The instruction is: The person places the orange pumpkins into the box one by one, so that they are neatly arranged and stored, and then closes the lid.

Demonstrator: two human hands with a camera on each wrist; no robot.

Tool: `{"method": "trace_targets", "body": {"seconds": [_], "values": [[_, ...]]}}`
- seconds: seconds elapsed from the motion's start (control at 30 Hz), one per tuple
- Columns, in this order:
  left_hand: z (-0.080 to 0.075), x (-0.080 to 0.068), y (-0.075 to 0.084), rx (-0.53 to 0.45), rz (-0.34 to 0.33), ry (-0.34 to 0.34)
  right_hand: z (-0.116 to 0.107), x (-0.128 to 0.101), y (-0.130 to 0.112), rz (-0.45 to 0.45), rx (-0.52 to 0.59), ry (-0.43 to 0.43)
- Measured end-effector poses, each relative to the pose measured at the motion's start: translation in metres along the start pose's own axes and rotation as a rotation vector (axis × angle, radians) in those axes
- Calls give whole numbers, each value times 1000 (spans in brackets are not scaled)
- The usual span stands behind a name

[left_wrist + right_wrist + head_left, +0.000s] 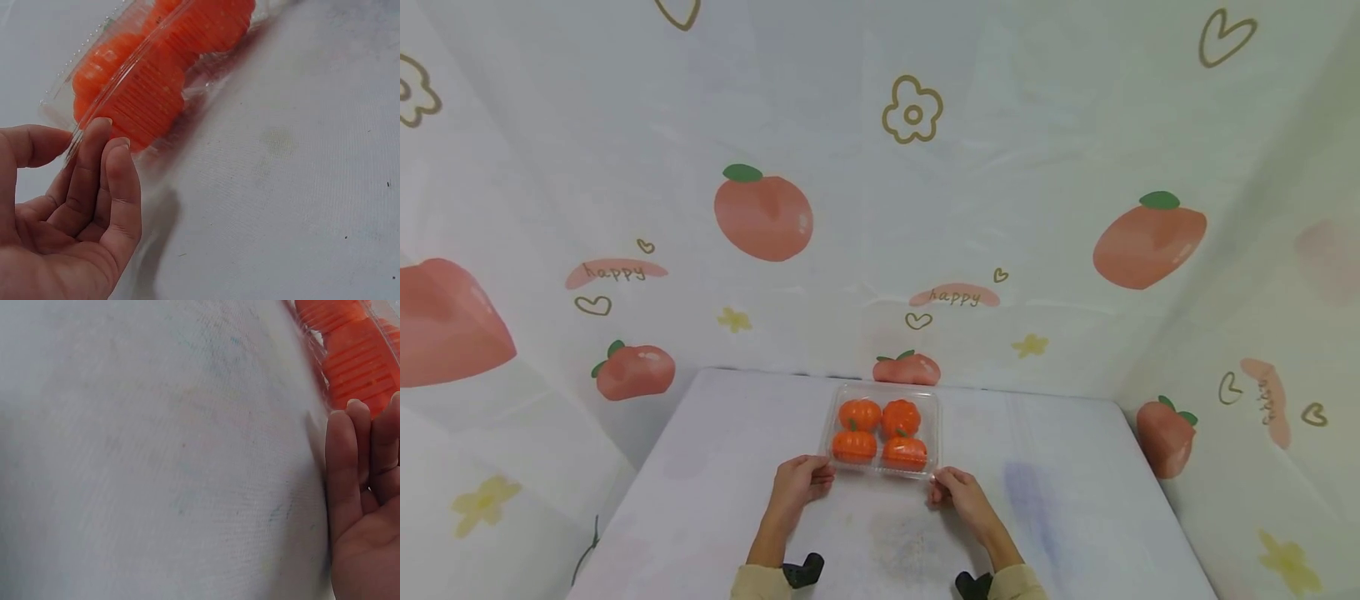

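A lidded clear plastic box (883, 472) sits on the white table, holding several small orange toy pumpkins (854, 447) with green stems. My left hand (802, 482) is at its near left corner. In the left wrist view, that thumb and forefinger pinch the layered plastic rim (74, 142), while the other fingers curl loosely beneath. At the near right corner, my right hand (961, 495) grips the rim between thumb and forefinger. The right wrist view shows my right hand's fingers beside the box wall (317, 356), its thumb out of frame.
A white tablecloth (1097, 483) covers the table, with faint stains in front of the box. Behind it hangs a white curtain (850, 325) printed with peaches, flowers and hearts. Dark straps (805, 570) show at both wrists.
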State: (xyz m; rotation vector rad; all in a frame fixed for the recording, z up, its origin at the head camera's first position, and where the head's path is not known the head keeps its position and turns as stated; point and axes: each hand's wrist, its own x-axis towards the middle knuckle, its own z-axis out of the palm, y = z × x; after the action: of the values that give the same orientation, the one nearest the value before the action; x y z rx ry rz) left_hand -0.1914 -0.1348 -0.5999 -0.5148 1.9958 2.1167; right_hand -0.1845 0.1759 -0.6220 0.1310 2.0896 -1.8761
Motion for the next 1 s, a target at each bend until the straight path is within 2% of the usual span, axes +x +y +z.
{"method": "trace_targets", "body": {"seconds": [0.3,0.6,0.73,0.8,0.87,1.0], "values": [[-2,2,-2,45,32,38,1,1,2,9,-17,-20],[-5,7,3,80,18,-14,-4,2,-5,-17,-15,-40],[-6,6,6,127,37,-43,-7,0,-10,10,-118,-12],[-6,6,6,169,57,-33,-8,-2,-13,17,-201,11],[-7,6,7,230,93,2,-10,-3,-16,8,-292,27],[-10,10,14,368,173,124,-15,-6,-23,-18,-440,51]]}}
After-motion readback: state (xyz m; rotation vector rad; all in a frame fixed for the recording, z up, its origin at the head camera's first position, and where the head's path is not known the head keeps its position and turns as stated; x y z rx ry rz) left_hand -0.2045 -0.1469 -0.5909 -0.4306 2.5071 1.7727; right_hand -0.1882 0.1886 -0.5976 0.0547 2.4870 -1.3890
